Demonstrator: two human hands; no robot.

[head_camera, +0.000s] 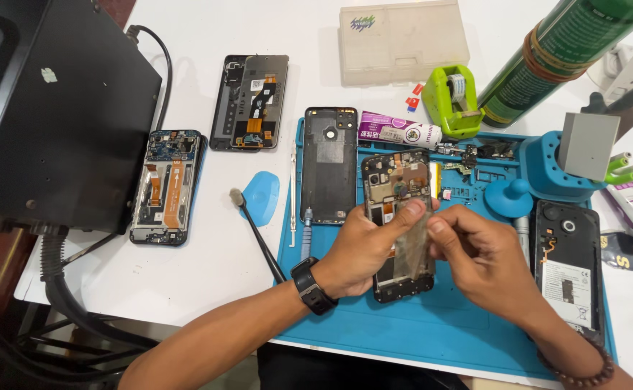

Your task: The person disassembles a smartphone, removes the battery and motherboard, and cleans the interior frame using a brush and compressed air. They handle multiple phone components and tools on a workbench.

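Five phone bodies or parts are in view. Two opened phones (166, 186) (250, 101) lie on the white table (208, 267). One black back cover (329, 165) lies on the blue work mat (417, 325). One opened black phone (568, 263) lies at the mat's right edge. One opened phone (397, 209) is held above the mat's centre. Also present: one blue pick (261, 193), one brush (257, 232), one glue tube (399, 133), one green tape dispenser (452, 101), and one clear plastic case (403, 32).

The held phone has its back removed. The circuit board and camera modules are exposed at the top, and the frame is dark. A thin translucent film covers its lower half.

The left hand (363, 249) grips the phone from the left, with the thumb on its face. The right hand (479, 253) pinches at the phone's right edge. The two hands are close together.

The phone's lower left is hidden behind the left hand. What the right fingertips pinch cannot be determined. The green cylinder (555, 61) is cut off at the top.
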